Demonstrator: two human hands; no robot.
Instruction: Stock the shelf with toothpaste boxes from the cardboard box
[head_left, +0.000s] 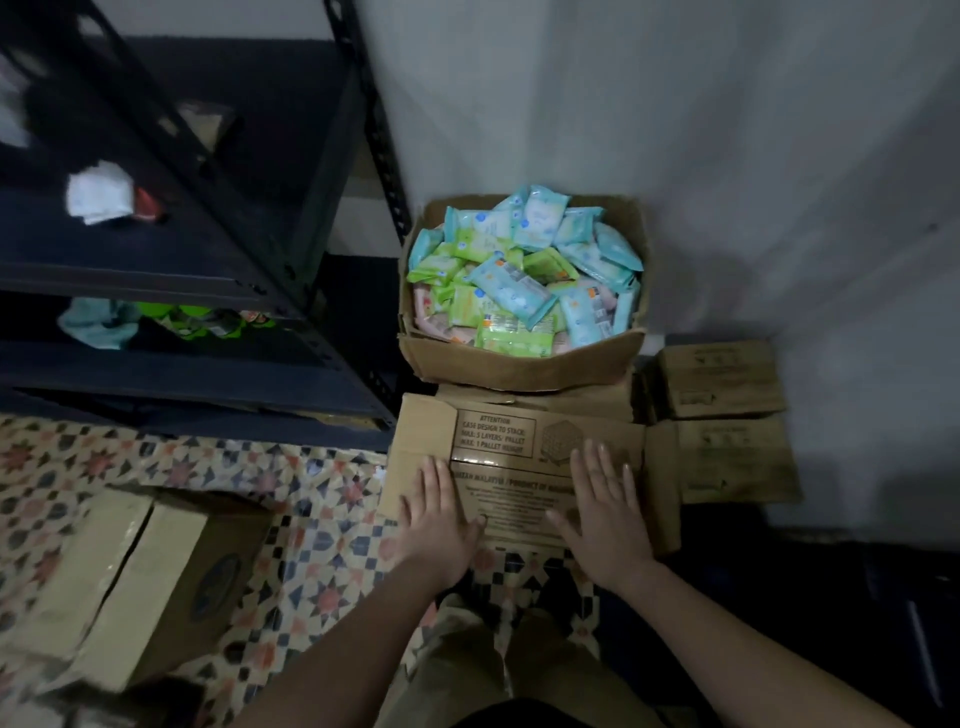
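- Toothpaste boxes are not seen anywhere; the printed brown cardboard box (519, 467) under both palms is judged unopened, so stocking has hardly begun.
- Left hand (441, 512) and right hand (602, 506) are laid flat, fingers straight, on its flaps, gripping nothing.
- Beyond the fingertips an open carton of pastel packets (522, 291) is seen.
- Far left of the left hand, the dark metal shelf (208, 291) awaits.

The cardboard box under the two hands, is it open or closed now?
Closed. The printed flaps of the cardboard box lie flat over its top, and the left hand and right hand rest flat on them.
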